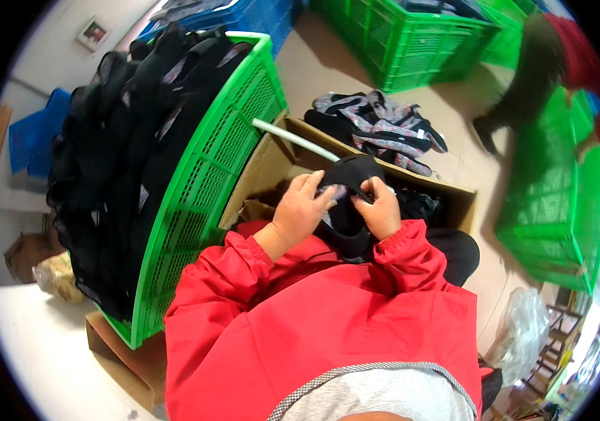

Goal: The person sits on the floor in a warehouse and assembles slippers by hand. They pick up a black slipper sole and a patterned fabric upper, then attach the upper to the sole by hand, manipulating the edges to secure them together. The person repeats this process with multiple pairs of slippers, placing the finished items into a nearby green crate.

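Note:
I hold a black fabric piece point(353, 170) with a grey-and-pink patterned lining, above an open cardboard box point(462, 205). The piece is curved round a hollow, and its exact kind does not show. My left hand point(295, 213) pinches its left side, where the patterned lining shows between the fingers. On the opposite side my right hand point(381, 210) grips the edge between thumb and fingers. A pale rod point(293, 139) lies across the box's far left corner and ends behind the black piece. Dark items point(418, 205) lie in the box, partly hidden by my hands.
Close on my left, a green crate point(194, 189) is heaped with similar black pieces point(117, 161). Patterned pieces point(384, 126) lie piled on the floor beyond the box. More green crates point(426, 52) stand ahead and at right point(538, 203). A person point(535, 74) is at the upper right.

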Demonstrator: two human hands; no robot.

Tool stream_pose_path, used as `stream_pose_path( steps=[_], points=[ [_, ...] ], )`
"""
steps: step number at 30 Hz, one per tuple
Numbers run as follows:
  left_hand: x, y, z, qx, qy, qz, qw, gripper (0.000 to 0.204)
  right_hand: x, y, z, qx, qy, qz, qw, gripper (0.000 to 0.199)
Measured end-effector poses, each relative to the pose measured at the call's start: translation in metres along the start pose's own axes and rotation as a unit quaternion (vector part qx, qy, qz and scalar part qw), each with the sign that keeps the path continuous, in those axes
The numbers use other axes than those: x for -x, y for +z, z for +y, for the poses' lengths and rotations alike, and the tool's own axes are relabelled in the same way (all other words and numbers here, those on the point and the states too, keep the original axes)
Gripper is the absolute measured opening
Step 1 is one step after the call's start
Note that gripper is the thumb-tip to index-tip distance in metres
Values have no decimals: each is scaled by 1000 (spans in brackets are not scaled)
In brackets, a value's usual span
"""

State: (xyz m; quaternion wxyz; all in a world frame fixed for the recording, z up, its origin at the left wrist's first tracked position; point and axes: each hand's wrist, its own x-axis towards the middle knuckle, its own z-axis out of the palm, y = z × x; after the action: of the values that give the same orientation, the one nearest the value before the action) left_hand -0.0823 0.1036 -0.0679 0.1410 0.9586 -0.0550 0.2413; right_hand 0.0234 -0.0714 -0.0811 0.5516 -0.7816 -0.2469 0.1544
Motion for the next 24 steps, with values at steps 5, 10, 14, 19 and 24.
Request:
stream_pose_path(
  steps=[5,10,14,19,24],
  points=[
    [-26,28,-18,-56,5,4,998,12,2,-2,-6,26,-8,-10,1000,28],
    [-46,65,-42,-149,-5,-107,983,6,-7,11,8,-43,5,13,999,25],
    [-65,88,-54,-134,-127,-163,969,25,-13,15,15,-39,6,20,999,24],
    [-78,73,-45,-167,-58,-246,953,29,-11,22,23,-53,17,50,997,24],
    [-52,57,-48,-77,17,-222,972,39,4,35,28,-73,42,50,995,25]
  ],
)
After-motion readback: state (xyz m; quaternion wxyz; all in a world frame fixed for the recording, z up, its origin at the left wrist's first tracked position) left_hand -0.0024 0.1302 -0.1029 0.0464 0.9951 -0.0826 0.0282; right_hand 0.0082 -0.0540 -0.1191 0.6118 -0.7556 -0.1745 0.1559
